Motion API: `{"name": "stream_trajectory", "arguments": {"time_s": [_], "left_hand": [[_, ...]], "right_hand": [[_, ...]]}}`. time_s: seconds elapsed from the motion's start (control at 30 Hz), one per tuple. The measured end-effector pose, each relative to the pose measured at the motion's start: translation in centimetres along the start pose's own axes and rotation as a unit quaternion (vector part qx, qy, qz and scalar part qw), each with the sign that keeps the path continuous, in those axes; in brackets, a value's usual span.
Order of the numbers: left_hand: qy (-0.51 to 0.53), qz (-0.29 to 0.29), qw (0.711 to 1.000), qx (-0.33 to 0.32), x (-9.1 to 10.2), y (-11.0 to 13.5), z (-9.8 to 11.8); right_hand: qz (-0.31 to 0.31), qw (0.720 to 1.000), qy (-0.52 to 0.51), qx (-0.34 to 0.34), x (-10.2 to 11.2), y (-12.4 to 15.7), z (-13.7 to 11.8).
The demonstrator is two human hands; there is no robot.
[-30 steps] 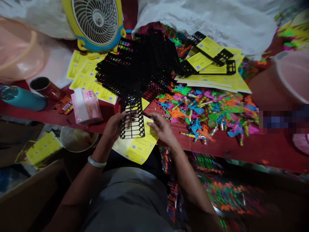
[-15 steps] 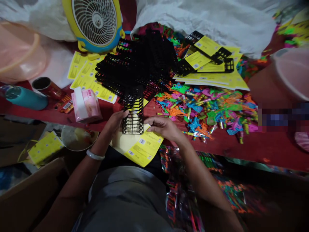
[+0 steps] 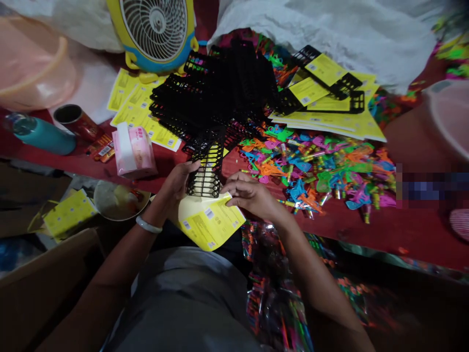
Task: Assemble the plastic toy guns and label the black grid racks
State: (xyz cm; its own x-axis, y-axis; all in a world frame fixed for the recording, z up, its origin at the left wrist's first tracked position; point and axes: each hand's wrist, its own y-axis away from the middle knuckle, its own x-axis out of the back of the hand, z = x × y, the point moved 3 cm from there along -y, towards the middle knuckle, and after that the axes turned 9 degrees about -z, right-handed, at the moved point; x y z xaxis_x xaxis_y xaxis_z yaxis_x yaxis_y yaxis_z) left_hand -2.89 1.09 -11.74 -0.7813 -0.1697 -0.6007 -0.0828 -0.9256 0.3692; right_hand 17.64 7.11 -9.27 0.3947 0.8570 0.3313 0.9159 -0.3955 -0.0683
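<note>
A black plastic rack (image 3: 205,183) with rows of openings lies at the table's front edge, over the upper part of a yellow printed sheet (image 3: 214,222). My left hand (image 3: 180,180) grips the rack's left side, thumb on top. On the other side, my right hand (image 3: 251,195) pinches the sheet's upper right edge, close to the rack's lower right corner. The sheet hangs over my lap, its lower end curved. Beyond the rack rises a heap of similar black racks (image 3: 227,83). The fingers under the rack and sheet are hidden.
Small colourful plastic toys (image 3: 311,161) are piled at right. Behind them lie yellow sheets (image 3: 330,122) with black racks. A fan (image 3: 157,29), a pink tissue pack (image 3: 135,151), a dark red can (image 3: 78,124) and a teal bottle (image 3: 44,134) stand left. A bowl (image 3: 120,200) sits below the edge.
The view has shifted slightly, moving the table things right in the picture. The yellow sheet has moved a little left relative to the table. Both hands keep their places around rack and sheet.
</note>
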Motion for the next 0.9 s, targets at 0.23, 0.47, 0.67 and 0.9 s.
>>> {"name": "stream_trajectory", "arguments": {"time_s": [0.23, 0.47, 0.67, 0.9], "left_hand": [[0.015, 0.001, 1.0, -0.025, -0.7, 0.3, -0.4], [0.01, 0.03, 0.999, -0.033, -0.8, 0.3, -0.7], [0.008, 0.039, 0.999, -0.036, -0.9, 0.3, -0.7], [-0.023, 0.048, 0.997, -0.047, -0.3, 0.1, -0.7]], "right_hand": [[0.051, 0.998, -0.025, 0.01, -0.7, 0.1, -0.3], [0.066, 0.997, -0.049, -0.01, -1.3, 0.4, -0.1], [0.095, 0.995, -0.029, 0.015, -1.4, 0.6, -0.3], [0.148, 0.976, 0.125, 0.098, -1.5, 2.5, -1.4]]}}
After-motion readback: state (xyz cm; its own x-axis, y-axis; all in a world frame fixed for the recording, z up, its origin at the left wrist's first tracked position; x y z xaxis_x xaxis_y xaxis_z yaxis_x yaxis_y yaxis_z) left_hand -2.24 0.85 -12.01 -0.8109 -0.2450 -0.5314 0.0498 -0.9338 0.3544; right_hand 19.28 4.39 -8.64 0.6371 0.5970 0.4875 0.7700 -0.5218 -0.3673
